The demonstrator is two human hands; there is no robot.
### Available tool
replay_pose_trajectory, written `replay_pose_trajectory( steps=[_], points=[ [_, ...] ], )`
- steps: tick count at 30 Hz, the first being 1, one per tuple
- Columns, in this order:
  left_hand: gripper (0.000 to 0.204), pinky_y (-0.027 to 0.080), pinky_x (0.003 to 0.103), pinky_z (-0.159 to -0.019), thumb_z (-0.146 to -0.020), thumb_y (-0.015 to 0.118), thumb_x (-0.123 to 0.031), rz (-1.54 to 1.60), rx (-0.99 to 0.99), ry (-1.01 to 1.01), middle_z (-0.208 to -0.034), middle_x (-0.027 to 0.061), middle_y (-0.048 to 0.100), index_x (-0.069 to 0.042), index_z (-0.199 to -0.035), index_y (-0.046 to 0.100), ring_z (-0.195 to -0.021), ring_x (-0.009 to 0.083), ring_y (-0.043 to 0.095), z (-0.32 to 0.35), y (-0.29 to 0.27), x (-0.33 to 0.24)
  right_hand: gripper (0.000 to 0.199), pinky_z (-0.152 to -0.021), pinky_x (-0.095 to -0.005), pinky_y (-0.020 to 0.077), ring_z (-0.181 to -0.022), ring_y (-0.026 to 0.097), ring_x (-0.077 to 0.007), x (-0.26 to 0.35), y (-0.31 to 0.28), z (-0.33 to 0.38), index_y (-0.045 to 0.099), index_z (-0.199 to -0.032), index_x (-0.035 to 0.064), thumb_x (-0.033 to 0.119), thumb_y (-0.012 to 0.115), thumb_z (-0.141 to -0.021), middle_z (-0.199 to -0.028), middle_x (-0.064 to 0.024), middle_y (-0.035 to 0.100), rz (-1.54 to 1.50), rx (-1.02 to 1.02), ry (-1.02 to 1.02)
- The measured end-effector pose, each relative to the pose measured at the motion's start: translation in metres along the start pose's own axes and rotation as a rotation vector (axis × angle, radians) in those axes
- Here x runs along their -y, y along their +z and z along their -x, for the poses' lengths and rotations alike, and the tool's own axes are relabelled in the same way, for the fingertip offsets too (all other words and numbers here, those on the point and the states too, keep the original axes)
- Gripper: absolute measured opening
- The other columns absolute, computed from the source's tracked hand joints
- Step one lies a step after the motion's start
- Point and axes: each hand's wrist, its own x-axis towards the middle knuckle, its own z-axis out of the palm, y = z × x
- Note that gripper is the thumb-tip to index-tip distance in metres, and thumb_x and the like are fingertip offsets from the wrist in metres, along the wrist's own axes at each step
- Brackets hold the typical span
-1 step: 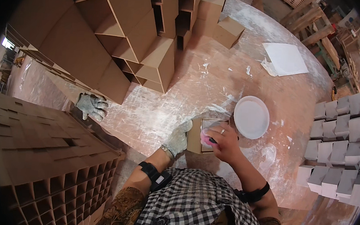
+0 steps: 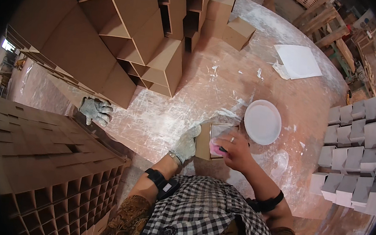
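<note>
A small brown board box (image 2: 203, 142) lies on the table close in front of me. My left hand (image 2: 186, 144), in a pale work glove, is closed against the box's left side. My bare right hand (image 2: 237, 153), with a ring on one finger, is over the box's right part. Its fingers are closed on a pink pad-like tool with a dark handle (image 2: 215, 147), whose exact kind I cannot make out. The tool is at the whitish face (image 2: 219, 130) of the box, partly hidden by the hand. Just right of them stands a round white tub (image 2: 262, 122).
Brown board boxes (image 2: 144, 33) are stacked at the far left. A grid of brown cells (image 2: 69, 196) stands near left, with an empty work glove (image 2: 96, 111) beyond it. A white sheet (image 2: 299, 62) lies far right. Rows of grey-and-white boxes (image 2: 358, 150) line the right edge.
My right hand and the pink tool have shifted very slightly over the box. My left hand and the box stay where they were.
</note>
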Motion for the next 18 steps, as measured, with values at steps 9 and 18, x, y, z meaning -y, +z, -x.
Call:
replay_pose_trajectory(
  steps=[9, 18],
  points=[
    [0.046, 0.04, 0.047, -0.098, -0.094, 0.041, -0.031, 0.073, -0.043, -0.073, -0.127, 0.0208, 0.046, 0.0, -0.128, 0.042, -0.114, 0.0341, 0.048, -0.002, 0.02, -0.011, 0.036, -0.074, -0.0358, 0.0404, -0.089, 0.053, -0.0226, -0.006, -0.022, 0.003, 0.057, -0.097, 0.0119, 0.003, 0.061, -0.062, -0.099, -0.0038, 0.056, 0.241, 0.217, -0.18],
    [0.045, 0.045, 0.043, -0.093, -0.092, 0.045, -0.032, 0.0, -0.008, 0.018, -0.118, 0.0172, 0.053, -0.001, -0.124, 0.045, -0.106, 0.0294, 0.054, -0.001, 0.012, -0.009, 0.033, -0.076, -0.0356, 0.0402, -0.088, 0.053, -0.0239, 0.012, 0.002, 0.002, 0.056, -0.097, 0.01, 0.008, 0.059, -0.065, -0.098, -0.0053, 0.056, 0.264, 0.111, -0.147]
  ],
)
